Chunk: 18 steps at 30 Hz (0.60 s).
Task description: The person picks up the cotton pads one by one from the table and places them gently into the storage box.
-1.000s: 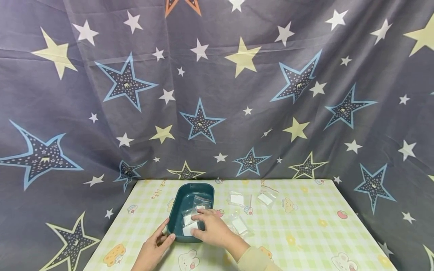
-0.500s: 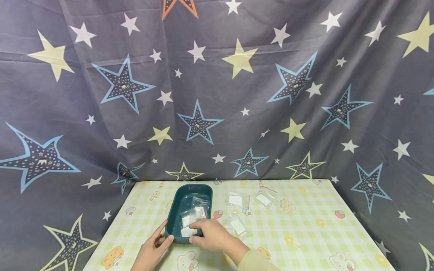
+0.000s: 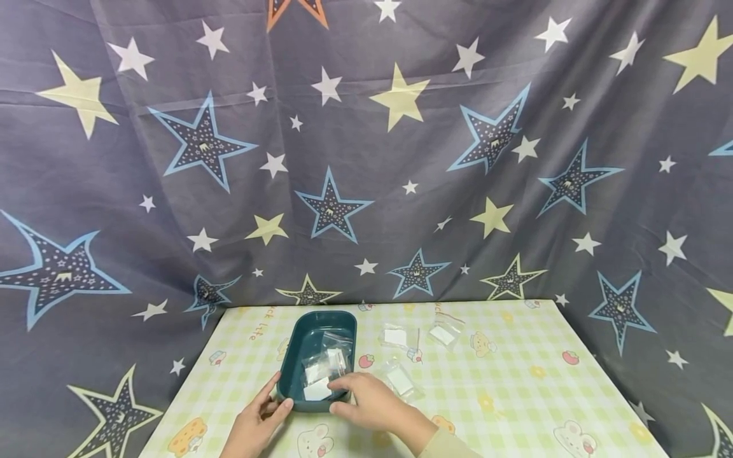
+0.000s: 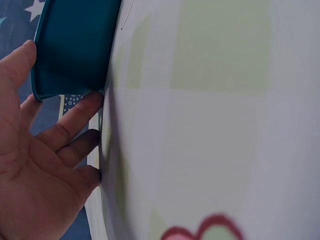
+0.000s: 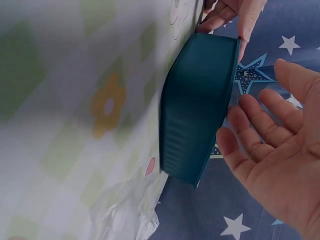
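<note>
A dark teal rectangular tray [image 3: 303, 346] sits on the left half of the table. Inside it lie several small clear zip bags [image 3: 323, 366] with white rectangular pieces in them, overlapping near its front and right. My left hand [image 3: 258, 416] touches the tray's near left corner, thumb up at the rim and other fingers spread along the side, as the left wrist view also shows. Over the near right rim hovers my right hand [image 3: 369, 402], its fingers loosely bent with nothing between them. From the right wrist, its fingertips [image 5: 227, 137] appear right at the tray's edge.
Three more clear bags with white pieces lie right of the tray: one bag [image 3: 395, 335] beside its far end, another bag [image 3: 443, 334] farther right, and a nearer bag [image 3: 401, 380] beside my right hand. A star-patterned curtain [image 3: 366, 146] hangs behind the table.
My right hand has drawn back from the bags in the tray toward its near right rim, uncovering more of them. My left hand stays at the corner. The view has shifted slightly.
</note>
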Each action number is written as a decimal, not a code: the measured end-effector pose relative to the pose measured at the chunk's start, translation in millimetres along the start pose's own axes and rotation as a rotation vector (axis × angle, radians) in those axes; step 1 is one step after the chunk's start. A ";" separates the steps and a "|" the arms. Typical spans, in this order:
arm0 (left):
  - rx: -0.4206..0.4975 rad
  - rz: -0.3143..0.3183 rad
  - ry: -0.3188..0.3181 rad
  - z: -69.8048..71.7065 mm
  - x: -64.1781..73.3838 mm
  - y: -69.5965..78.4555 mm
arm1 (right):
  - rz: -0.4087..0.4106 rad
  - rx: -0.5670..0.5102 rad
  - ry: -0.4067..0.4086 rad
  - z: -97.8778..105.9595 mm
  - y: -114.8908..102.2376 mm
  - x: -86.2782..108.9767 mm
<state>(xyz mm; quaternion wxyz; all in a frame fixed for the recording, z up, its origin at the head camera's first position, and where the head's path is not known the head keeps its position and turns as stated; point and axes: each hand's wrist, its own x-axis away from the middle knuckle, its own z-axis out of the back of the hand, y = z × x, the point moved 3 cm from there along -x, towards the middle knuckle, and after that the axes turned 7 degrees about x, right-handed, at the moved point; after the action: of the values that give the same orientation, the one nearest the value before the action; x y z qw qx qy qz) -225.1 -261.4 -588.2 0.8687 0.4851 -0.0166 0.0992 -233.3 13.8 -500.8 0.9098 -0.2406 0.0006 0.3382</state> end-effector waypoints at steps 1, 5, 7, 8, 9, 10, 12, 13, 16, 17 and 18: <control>0.001 -0.001 0.002 0.1 -0.2 0.0 | -0.001 -0.004 0.004 0.6 1.9 2.3; 0.003 0.004 0.010 0.6 -0.6 0.0 | 0.004 -0.016 0.011 2.5 11.3 11.1; 0.000 0.006 0.010 0.8 -0.8 0.1 | 0.011 -0.016 0.008 3.1 16.9 15.2; -0.002 0.007 0.010 1.0 -0.9 0.3 | 0.013 -0.012 0.005 3.4 19.9 17.4; -0.001 0.007 0.010 1.1 -1.0 0.4 | 0.014 -0.005 0.005 3.6 23.1 19.7; -0.001 0.007 0.011 1.3 -1.0 0.5 | 0.015 -0.002 0.002 4.1 26.3 22.1; -0.002 0.006 0.011 1.5 -0.9 0.4 | 0.009 0.005 -0.006 5.1 34.0 27.3; -0.002 0.006 0.011 1.4 -0.9 0.2 | 0.003 0.009 -0.012 5.8 38.2 30.1; 0.001 0.004 0.012 1.1 -0.4 -0.1 | -0.015 0.017 -0.033 9.7 52.1 39.0; 0.003 0.004 0.013 0.9 -0.2 -0.2 | -0.022 0.023 -0.039 11.5 57.4 42.2; 0.005 0.005 0.013 0.7 0.2 -0.2 | -0.030 0.028 -0.043 13.9 62.5 45.6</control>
<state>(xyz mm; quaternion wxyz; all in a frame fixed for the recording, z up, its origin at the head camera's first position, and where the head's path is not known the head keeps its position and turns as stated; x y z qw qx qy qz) -224.9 -262.1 -588.0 0.8672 0.4867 -0.0118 0.1045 -238.8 88.9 -523.3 0.9179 -0.2205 -0.0177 0.3295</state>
